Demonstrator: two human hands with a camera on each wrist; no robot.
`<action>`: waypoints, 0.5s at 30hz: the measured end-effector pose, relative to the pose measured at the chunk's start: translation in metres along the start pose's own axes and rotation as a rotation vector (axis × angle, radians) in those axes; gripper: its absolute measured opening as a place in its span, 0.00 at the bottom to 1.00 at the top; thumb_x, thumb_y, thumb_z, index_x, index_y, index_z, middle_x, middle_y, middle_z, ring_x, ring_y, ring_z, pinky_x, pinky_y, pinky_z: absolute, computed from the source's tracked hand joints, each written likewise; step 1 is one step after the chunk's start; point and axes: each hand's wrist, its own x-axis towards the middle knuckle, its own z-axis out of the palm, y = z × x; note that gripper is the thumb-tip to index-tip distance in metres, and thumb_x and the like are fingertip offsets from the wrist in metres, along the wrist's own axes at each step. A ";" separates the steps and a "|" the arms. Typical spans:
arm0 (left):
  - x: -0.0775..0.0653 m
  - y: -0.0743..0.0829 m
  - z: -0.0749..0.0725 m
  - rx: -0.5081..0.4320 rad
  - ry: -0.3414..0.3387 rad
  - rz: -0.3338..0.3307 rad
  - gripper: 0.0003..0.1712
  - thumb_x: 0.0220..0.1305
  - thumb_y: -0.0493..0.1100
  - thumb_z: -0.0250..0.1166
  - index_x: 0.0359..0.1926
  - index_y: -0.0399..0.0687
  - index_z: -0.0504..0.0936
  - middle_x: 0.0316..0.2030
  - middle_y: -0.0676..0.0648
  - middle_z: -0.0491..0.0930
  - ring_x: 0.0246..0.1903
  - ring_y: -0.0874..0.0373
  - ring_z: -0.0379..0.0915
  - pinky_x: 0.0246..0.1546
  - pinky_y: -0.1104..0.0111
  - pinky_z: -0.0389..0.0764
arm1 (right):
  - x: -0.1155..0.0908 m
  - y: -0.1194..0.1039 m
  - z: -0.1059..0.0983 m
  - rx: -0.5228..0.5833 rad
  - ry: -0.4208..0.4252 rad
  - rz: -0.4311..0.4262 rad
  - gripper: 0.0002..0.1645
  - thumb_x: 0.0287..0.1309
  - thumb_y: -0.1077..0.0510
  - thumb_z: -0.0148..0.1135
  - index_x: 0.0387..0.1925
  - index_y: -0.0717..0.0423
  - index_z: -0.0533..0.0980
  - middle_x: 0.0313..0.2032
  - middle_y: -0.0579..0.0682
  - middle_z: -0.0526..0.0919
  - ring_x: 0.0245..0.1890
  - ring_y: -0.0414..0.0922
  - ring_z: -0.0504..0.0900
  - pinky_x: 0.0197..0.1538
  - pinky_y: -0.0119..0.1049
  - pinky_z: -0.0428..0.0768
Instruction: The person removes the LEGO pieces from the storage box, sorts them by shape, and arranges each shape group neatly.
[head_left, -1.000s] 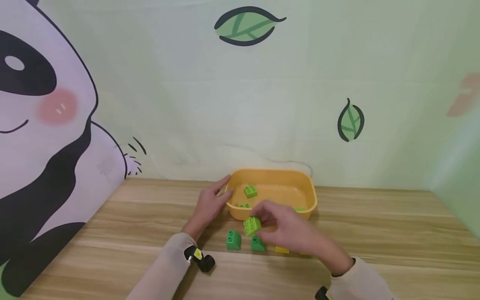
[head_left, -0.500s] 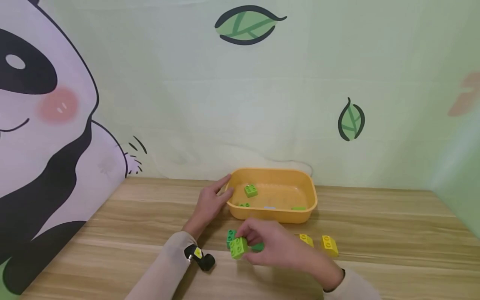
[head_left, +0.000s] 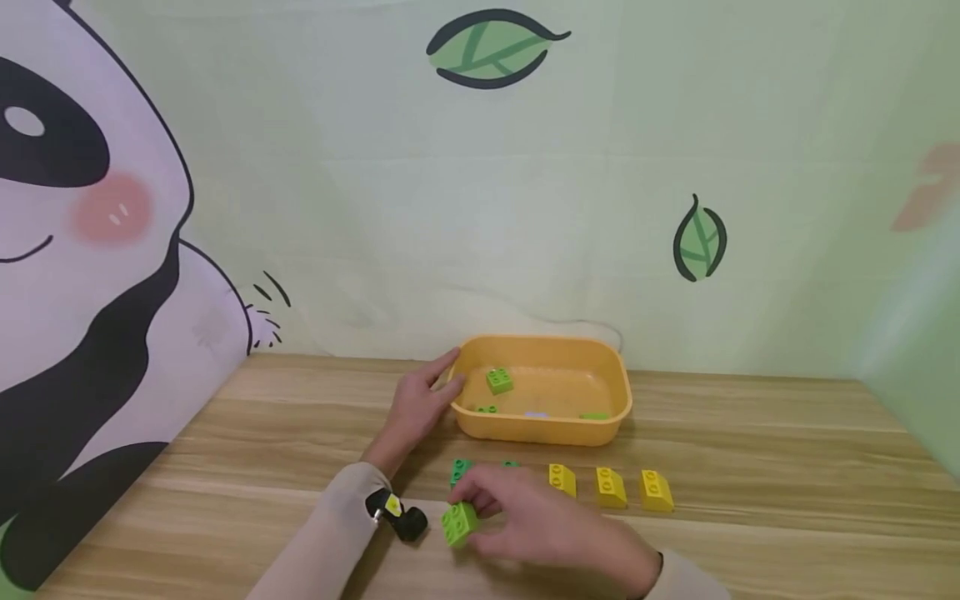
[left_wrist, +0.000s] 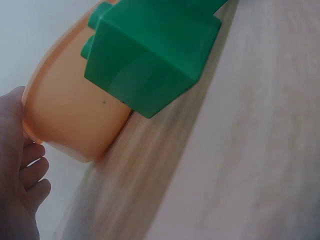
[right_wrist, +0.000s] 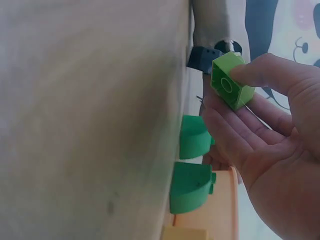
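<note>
In the head view my right hand (head_left: 532, 521) pinches a lime-green toy building block (head_left: 459, 524) between thumb and fingers, above the table's front part. The right wrist view shows this block's hollow underside (right_wrist: 227, 84) facing the camera, the thumb pressed on it. My left hand (head_left: 416, 408) holds the left rim of an orange plastic bin (head_left: 543, 431). Two darker green blocks stand in front of the bin, partly hidden by the right hand; one green block (left_wrist: 145, 55) looms large in the left wrist view.
Three yellow sloped blocks (head_left: 611, 487) continue the row to the right. Inside the bin lie a lime block (head_left: 499, 381), another at the near left, a flat green piece (head_left: 596, 416) and a bluish piece (head_left: 536, 414). A wall with printed leaves stands behind the wooden table (head_left: 772, 467).
My right hand has carried the lime-green block from the bin's front edge toward me and leftward, past the green blocks. The yellow blocks came into view. My left hand stays at the bin.
</note>
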 end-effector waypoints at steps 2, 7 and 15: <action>0.000 0.000 0.000 -0.002 0.001 -0.001 0.31 0.75 0.45 0.65 0.74 0.41 0.75 0.72 0.44 0.74 0.73 0.44 0.67 0.74 0.48 0.66 | 0.000 0.000 0.002 -0.017 0.001 0.005 0.23 0.61 0.66 0.75 0.56 0.55 0.79 0.51 0.40 0.84 0.50 0.32 0.82 0.57 0.29 0.82; 0.000 0.000 0.000 0.004 -0.001 -0.004 0.30 0.75 0.44 0.65 0.74 0.40 0.75 0.72 0.44 0.74 0.73 0.44 0.66 0.74 0.48 0.66 | 0.001 0.002 0.006 -0.079 0.013 0.017 0.22 0.61 0.63 0.77 0.55 0.54 0.80 0.49 0.38 0.85 0.49 0.31 0.82 0.56 0.28 0.82; 0.001 -0.001 0.000 0.005 -0.006 -0.025 0.29 0.77 0.44 0.64 0.75 0.42 0.75 0.72 0.45 0.74 0.74 0.46 0.66 0.75 0.49 0.66 | 0.004 0.004 0.005 -0.113 -0.055 0.097 0.21 0.61 0.57 0.79 0.54 0.48 0.81 0.45 0.33 0.84 0.46 0.28 0.81 0.54 0.28 0.82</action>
